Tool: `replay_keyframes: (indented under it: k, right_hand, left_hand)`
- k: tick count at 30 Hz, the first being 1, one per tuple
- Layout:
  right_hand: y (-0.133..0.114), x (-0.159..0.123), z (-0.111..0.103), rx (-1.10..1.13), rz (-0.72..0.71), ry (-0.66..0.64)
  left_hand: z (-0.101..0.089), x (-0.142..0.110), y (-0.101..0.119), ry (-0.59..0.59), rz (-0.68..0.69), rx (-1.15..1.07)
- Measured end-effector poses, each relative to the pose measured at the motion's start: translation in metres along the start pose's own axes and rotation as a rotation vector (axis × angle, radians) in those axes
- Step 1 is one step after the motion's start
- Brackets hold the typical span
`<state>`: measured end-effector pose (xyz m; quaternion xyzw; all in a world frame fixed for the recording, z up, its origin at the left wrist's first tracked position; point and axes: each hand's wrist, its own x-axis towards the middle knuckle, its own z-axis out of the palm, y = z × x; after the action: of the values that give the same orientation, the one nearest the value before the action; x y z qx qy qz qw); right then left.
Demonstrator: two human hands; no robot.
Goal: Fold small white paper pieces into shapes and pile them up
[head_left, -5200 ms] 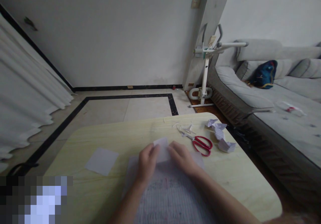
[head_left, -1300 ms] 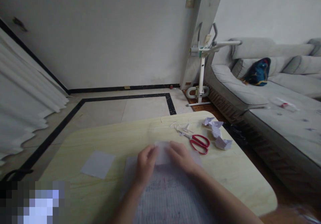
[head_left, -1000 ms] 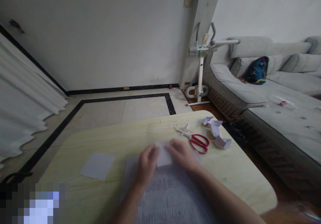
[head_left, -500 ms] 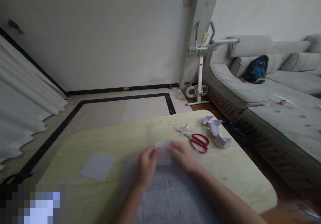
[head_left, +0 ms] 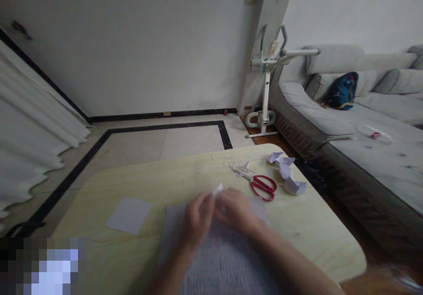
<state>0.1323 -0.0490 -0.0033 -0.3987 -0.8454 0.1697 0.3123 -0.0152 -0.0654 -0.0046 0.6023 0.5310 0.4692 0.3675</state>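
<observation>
Between my two hands is a small piece of white paper (head_left: 217,190); only a pointed corner of it shows above the fingertips. My left hand (head_left: 199,215) pinches it from the left, and my right hand (head_left: 235,208) grips it from the right, with the fingers of both hands meeting. Most of the paper is hidden by the fingers. Beneath my hands lies a large lined sheet (head_left: 218,259) with writing on it. To the right of my right hand rest red-handled scissors (head_left: 263,187), blades pointing left. A square of white paper (head_left: 129,215) lies flat to the left.
Several folded paper pieces (head_left: 286,171) sit along the right edge of the wooden table (head_left: 317,233). Thin paper scraps (head_left: 243,166) lie near the scissor tips. Beyond the table stand white exercise equipment (head_left: 266,92) and a grey sofa (head_left: 383,123) with a blue bag (head_left: 344,91).
My hands have come together, and the small paper, earlier spread flat between them, now shows only a pointed corner. The scissors, square and folded pieces stay put; the view shifts slightly.
</observation>
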Motion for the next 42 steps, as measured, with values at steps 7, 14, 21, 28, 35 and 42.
replay_keyframes:
  k: [7,14,21,28,35,42]
  right_hand:
    - [-0.002,0.000,-0.003,0.151,0.202,0.227]
    - [0.007,0.001,0.001,0.198,0.218,0.336]
    - [0.005,0.000,0.002,0.111,0.113,0.373]
    - [0.004,-0.002,0.003,0.104,0.104,0.392]
    - [0.000,0.000,-0.003,0.079,0.002,0.319]
    - [0.001,0.001,-0.005,0.047,-0.083,0.250]
  left_hand:
    - [-0.003,0.008,0.002,0.191,-0.108,-0.100]
    - [-0.001,0.008,0.000,0.134,-0.187,-0.179]
    - [0.003,0.009,-0.003,0.142,-0.215,-0.239]
    - [0.006,0.007,-0.003,0.127,-0.217,-0.249]
    - [0.006,0.009,-0.005,0.158,-0.232,-0.241]
    - [0.006,0.012,-0.001,0.163,-0.202,-0.271]
